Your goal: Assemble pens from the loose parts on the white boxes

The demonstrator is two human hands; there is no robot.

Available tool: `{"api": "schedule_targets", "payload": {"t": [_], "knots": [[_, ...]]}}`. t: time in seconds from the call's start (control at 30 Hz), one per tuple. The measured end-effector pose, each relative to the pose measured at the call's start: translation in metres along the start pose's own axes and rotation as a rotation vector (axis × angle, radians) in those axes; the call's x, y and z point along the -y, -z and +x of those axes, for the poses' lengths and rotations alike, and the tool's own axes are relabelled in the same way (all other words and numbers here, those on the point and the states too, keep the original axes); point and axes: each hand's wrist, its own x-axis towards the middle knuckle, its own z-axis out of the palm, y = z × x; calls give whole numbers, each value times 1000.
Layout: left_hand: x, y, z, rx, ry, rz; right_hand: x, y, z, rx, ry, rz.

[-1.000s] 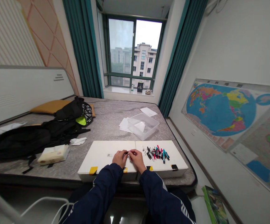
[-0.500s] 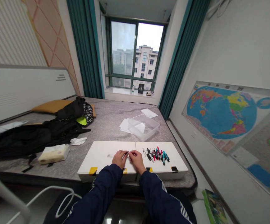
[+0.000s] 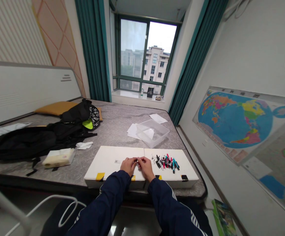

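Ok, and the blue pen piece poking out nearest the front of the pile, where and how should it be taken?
I'd pinch the blue pen piece by its near end, coming from the front with the right hand, finger and thumb across its narrow width. It's slim and points toward the person; that end juts from the pile, while its far end lies among other pieces.

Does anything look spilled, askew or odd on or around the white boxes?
No clear damage. The pen-like pieces lie jumbled on the right-hand white box, pointing every way, so they look spilled, perhaps deliberately. Beyond, the clear bin sits askew to it.
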Motion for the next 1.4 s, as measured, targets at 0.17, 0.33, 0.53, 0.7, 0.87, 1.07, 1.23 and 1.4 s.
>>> {"api": "schedule_targets", "payload": {"t": [0.17, 0.33, 0.53, 0.7, 0.87, 1.07, 1.23, 1.4], "knots": [[-3, 3, 0, -6, -23, -16, -3, 1, 0, -1, 9, 2], [-2, 2, -2, -42, -30, -60, -5, 1, 1, -16, -1, 30], [1, -3, -3, -64, -20, -57, -10, 1, 5, -23, -39, 91], [0, -1, -2, -40, -40, -55, -11, 1, 5, -25, -41, 64], [-2, 0, -1, -25, -28, -55, -10, 1, 5, -25, -41, 63], [0, -3, -2, -106, 3, -100, 2, -4, -9, -75, 33, -14], [2, -4, -2, -107, 11, -105, 20, 14, -48, -36, 125, -180], [2, -5, -2, -87, 36, -79, 54, 94, -63, -22, 193, -448]]}}
